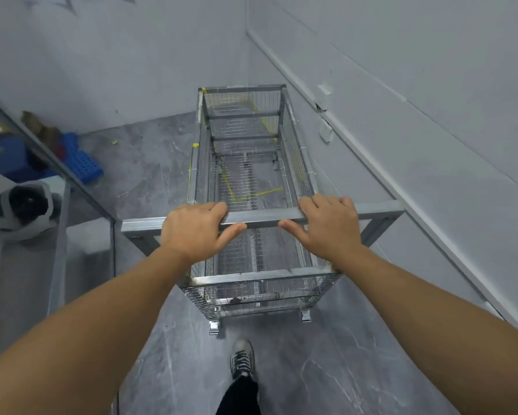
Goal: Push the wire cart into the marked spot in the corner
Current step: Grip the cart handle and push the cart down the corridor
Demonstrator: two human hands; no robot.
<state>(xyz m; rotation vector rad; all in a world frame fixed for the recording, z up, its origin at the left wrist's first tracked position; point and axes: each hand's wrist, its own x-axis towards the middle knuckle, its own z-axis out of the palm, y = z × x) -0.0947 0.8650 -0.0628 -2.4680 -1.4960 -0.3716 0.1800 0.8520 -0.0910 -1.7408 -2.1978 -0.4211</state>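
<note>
A tall grey wire cart (296, 157) stands on the marbled floor, its long side running toward the room's corner and close to the right wall. My left hand (191, 229) and my right hand (329, 226) both grip its metal handle bar (260, 219), thumbs under the bar. Yellow tape lines (228, 187) marking the spot show on the floor through the mesh bottom and along the cart's left side. The cart's far end sits near the back wall. Two small casters show at its near end.
A glass-topped table (57, 166) with metal legs stands at the left, a grey bag (24, 208) on it. A blue perforated crate (81, 163) lies on the floor beyond. White wall sockets (325, 130) stick out on the right wall. My shoe (242, 359) is behind the cart.
</note>
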